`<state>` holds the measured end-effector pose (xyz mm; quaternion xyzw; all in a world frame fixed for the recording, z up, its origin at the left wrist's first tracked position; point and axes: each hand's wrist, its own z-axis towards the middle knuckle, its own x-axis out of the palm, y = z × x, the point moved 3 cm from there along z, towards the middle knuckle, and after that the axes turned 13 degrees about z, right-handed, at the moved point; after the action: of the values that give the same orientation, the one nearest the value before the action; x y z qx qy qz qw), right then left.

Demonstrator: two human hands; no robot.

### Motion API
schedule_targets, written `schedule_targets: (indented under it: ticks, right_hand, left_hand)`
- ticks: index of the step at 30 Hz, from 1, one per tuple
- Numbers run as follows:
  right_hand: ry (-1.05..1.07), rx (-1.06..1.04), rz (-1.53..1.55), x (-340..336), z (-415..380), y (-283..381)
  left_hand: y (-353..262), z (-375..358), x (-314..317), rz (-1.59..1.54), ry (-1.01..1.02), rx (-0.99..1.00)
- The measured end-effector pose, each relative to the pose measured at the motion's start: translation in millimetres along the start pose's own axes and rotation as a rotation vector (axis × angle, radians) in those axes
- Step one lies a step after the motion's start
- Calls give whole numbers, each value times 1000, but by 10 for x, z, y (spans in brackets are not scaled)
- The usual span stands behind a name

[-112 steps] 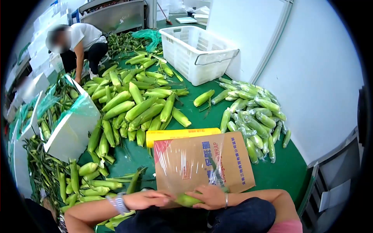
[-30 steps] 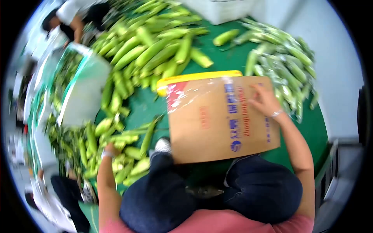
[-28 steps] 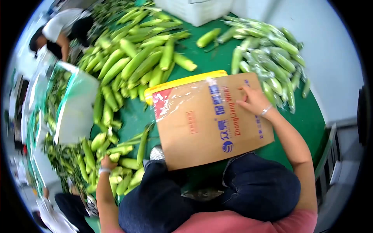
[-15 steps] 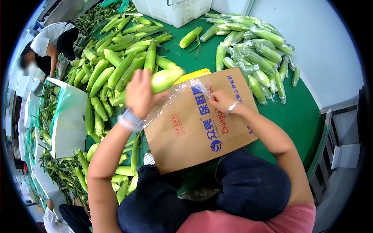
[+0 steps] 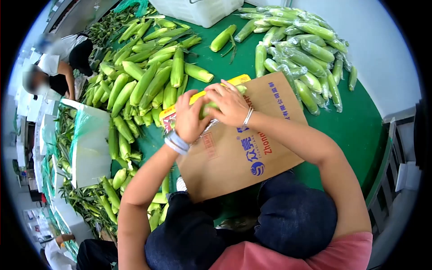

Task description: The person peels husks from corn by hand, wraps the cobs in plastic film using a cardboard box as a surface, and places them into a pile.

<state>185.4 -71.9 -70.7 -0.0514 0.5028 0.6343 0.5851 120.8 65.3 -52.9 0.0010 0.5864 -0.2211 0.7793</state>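
My left hand [image 5: 189, 118] and my right hand [image 5: 228, 104] both grip one green corn cob [image 5: 209, 108] at the far end of a brown cardboard cling-film box [image 5: 243, 148] that rests on my lap. The cob lies on clear film pulled from the yellow roll [image 5: 237, 80] at the box's far edge. A watch sits on my left wrist and a bracelet on my right.
A big heap of unwrapped corn [image 5: 144, 81] lies on the green floor to the far left, with wrapped cobs [image 5: 306, 49] to the far right. More cobs [image 5: 112, 193] lie by my left knee. A white foam box [image 5: 90, 148] stands at left. A crouching person [image 5: 63, 58] works at the far left.
My left hand picked a cob from the pile at my left and brought it onto the film at the box's far end. My right hand moved left to close on it.
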Motion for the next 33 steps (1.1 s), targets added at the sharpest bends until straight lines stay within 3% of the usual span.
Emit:
schedule_targets:
  ticks: [2, 4, 6, 8, 10, 12, 14, 16, 18, 19, 22, 24, 25, 26, 28, 29, 31, 33]
  right_hand:
    - [37, -94, -26, -64, 27, 83]
    - [53, -159, -71, -107, -2, 66]
    - [252, -150, -207, -13, 23, -35]
    - [297, -129, -208, 13, 100, -19]
    - [417, 70, -203, -34, 128, -52]
    - [403, -14, -229, -68, -2, -34]
    - [366, -135, -251, -114, -260, 108]
    - [347, -203, -252, -158, -568, 334]
    - [539, -68, -99, -282, -833, 728]
    - [603, -16, -24, -283, -1026, 907]
    - [753, 105, 239, -320, -1269, 1222]
    - [618, 79, 134, -268, -1157, 1108]
    - [489, 10, 43, -210, -1069, 977]
    - [435, 4, -70, -150, -899, 811]
    - [341, -62, -268, 14, -452, 417]
    - [298, -119, -351, 94, -215, 238]
    - [300, -25, -392, 196, 187, -8]
    - [342, 287, -272, 46, 582, -87]
  left_hand:
    - [-71, -377, -186, 405, -303, 85]
    - [-84, -770, -242, 384, -246, -33]
    - [-81, -897, -259, 479, -102, -259]
    - [164, -1038, -118, 426, 207, -406]
    - [234, -1146, -60, 626, 206, -196]
    - [253, -1396, -164, 658, 504, -237]
    - [64, -1512, -533, 595, 641, -375]
    - [-3, -1533, -917, -182, 686, -692]
    - [-142, -1560, -1103, -805, 503, -675]
    - [-346, -1444, -1220, -905, 676, -627]
    - [-873, -1299, -858, -787, 737, -93]
    - [-1019, -1167, -599, -472, 762, 28]
    - [-1062, -1141, -471, -265, 803, -77]
    - [-1167, -1080, -402, -273, 803, -64]
    - [-1339, -872, -393, 418, 406, 97]
    - [-1397, -801, -323, 419, 392, 102]
    - [-1413, -704, -116, 435, 339, 117]
    - [-1192, -471, 36, 594, 343, 41]
